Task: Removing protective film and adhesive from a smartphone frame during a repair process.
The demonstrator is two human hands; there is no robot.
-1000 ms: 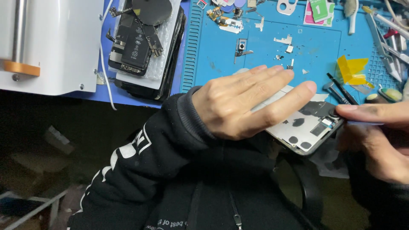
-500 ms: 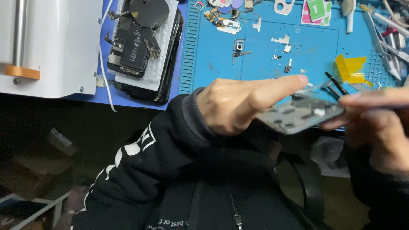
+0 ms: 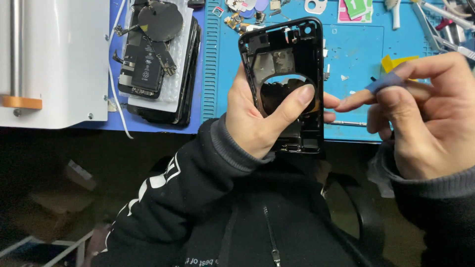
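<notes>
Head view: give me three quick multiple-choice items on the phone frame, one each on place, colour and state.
1. Where is the phone frame?
A. In the left hand, raised above the mat
B. Flat on the mat
C. On the white machine

2. What colour is the mat?
A. Red
B. Blue
C. Grey

3. How does the frame stand?
A. Face down
B. Folded
C. Upright, hollow inside showing

Answers: 1 A, the thumb crosses its round opening; 2 B, blue surface behind the frame; 3 C, its long side runs vertically, interior facing the camera.
</notes>
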